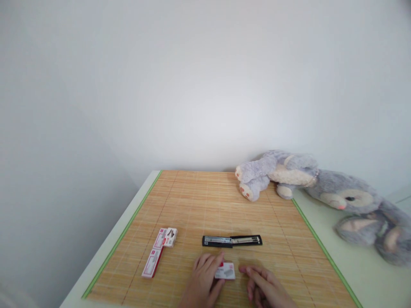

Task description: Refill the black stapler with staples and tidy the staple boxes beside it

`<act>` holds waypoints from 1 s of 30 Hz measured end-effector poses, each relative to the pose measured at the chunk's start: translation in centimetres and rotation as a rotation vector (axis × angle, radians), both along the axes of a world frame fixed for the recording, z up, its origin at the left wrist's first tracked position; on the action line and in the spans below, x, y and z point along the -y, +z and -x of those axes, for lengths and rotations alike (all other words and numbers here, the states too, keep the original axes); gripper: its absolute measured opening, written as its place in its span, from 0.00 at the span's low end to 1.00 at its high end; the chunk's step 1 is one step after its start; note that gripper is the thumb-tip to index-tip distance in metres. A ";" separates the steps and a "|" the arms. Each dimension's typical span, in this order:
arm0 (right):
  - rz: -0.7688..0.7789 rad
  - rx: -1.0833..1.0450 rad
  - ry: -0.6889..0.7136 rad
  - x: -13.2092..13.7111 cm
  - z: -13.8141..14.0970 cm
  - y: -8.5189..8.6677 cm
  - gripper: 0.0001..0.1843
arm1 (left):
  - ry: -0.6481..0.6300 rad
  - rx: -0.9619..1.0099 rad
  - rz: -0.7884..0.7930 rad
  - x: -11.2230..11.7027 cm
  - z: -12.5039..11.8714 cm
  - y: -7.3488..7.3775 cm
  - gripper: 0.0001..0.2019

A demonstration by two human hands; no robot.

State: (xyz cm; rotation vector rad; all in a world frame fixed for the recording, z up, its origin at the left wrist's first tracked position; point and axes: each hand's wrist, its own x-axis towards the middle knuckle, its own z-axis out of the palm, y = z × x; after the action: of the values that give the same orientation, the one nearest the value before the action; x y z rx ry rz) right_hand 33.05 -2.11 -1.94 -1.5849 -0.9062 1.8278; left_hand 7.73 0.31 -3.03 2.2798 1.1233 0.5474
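My left hand (203, 274) is closed round the left end of a small white and red staple box (227, 271) on the bamboo mat. To the right of that box, apart from it, is my right hand (263, 283), its index finger reaching left and the other fingers loosely bent, with nothing seen in it. Just beyond both hands lies a black stapler (231, 241), opened out flat with its metal rail showing.
Several red and white staple boxes (151, 263) lie end to end at the left, with a smaller box (170, 237) touching them. A grey plush rabbit (295, 171) sprawls over the back right corner. The green-edged bamboo mat (199, 201) covers much of the white table (349, 256).
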 end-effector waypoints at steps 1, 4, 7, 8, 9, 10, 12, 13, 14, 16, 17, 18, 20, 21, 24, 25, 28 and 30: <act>-0.005 -0.004 -0.003 0.0 0.0 0.2 0.47 | -0.013 0.007 0.024 -0.1 -0.4 0.2 0.35; -0.024 0.009 0.016 -0.3 0.3 1.1 0.44 | -0.028 0.011 0.045 -0.3 -1.5 0.5 0.34; -0.033 0.031 0.049 -0.6 0.7 1.8 0.41 | -0.020 0.005 0.022 -0.3 -2.1 0.6 0.35; -0.031 0.039 0.064 -0.7 0.7 1.8 0.40 | -0.016 0.002 0.013 -0.3 -2.2 0.5 0.35; -0.030 0.051 0.081 -0.8 0.6 1.7 0.40 | -0.013 -0.001 0.002 -0.3 -2.1 0.5 0.35; -0.033 0.070 0.100 -0.9 0.4 1.6 0.40 | -0.005 -0.004 -0.008 -0.3 -2.0 0.4 0.35; -0.102 0.138 0.115 -1.0 -0.3 1.0 0.38 | 0.028 -0.006 -0.019 -0.2 -1.4 0.2 0.35; -0.170 0.188 0.120 -1.1 -0.6 0.7 0.37 | 0.059 -0.005 -0.016 -0.2 -0.9 0.2 0.35; -0.245 0.250 0.127 -1.1 -1.0 0.5 0.34 | 0.094 -0.003 -0.007 -0.1 -0.5 0.2 0.35; -0.375 0.390 0.170 -1.2 -1.4 0.3 0.27 | 0.158 0.000 0.020 -0.2 0.4 0.6 0.33; -0.411 0.460 0.214 -1.3 -1.3 0.4 0.26 | 0.179 0.002 0.034 -0.3 0.7 0.8 0.30; -0.430 0.527 0.270 -1.3 -1.1 0.6 0.27 | 0.190 0.004 0.047 -0.4 1.0 1.2 0.26; -0.468 0.632 0.376 -1.6 -0.4 1.2 0.30 | 0.196 0.015 0.067 -0.7 1.3 1.8 0.20; -0.485 0.672 0.416 -1.7 0.0 1.6 0.29 | 0.197 0.022 0.077 -0.9 1.3 2.1 0.19; -0.499 0.750 0.463 -2.1 0.2 2.4 0.24 | 0.203 0.036 0.100 -1.3 1.7 2.5 0.17; -0.497 0.763 0.464 -2.2 0.0 2.5 0.23 | 0.208 0.036 0.103 -1.3 1.8 2.5 0.17; -0.497 0.771 0.465 -2.2 -1.1 2.5 0.24 | 0.220 0.037 0.092 -1.3 2.4 2.3 0.18; -0.502 0.771 0.463 -2.1 -1.6 2.7 0.27 | 0.223 0.042 0.076 -1.3 2.6 2.2 0.18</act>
State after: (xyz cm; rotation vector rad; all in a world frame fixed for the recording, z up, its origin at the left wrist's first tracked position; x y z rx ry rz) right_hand 34.70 0.03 0.73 -1.8358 -2.0287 1.0437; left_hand 5.10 1.59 -0.84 2.0825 1.3628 0.6245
